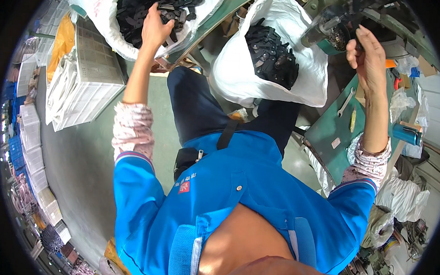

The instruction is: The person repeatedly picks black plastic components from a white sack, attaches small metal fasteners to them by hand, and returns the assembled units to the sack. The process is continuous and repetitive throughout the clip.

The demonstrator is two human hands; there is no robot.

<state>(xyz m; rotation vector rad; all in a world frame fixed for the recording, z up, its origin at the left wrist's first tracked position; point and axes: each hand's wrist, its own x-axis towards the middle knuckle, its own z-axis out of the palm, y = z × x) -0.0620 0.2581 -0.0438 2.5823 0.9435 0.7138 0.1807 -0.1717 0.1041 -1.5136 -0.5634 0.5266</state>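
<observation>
My left hand (156, 30) reaches into a white woven sack (100, 17) of black, flat, elongated parts (132, 8) at the far left. Its thumb and fingers are apart and rest on the heap; no part is plainly gripped. My right hand (370, 58) is raised at the far right, beside the dark machine (335, 19) and a small green-sided cup (329, 46). Its fingers are loosely bent and apart, with no held thing visible. Between my hands, in front of my knees, a second white sack (308, 77) holds more black parts (272, 56).
A green bench top (332, 142) on the right carries a wrench (346, 102) and a yellow-handled tool (353, 118). A blue cylindrical object (406, 134) lies beyond my right forearm. White plastic crates (92, 78) stand at left, with white sacking and yellow cloth on them.
</observation>
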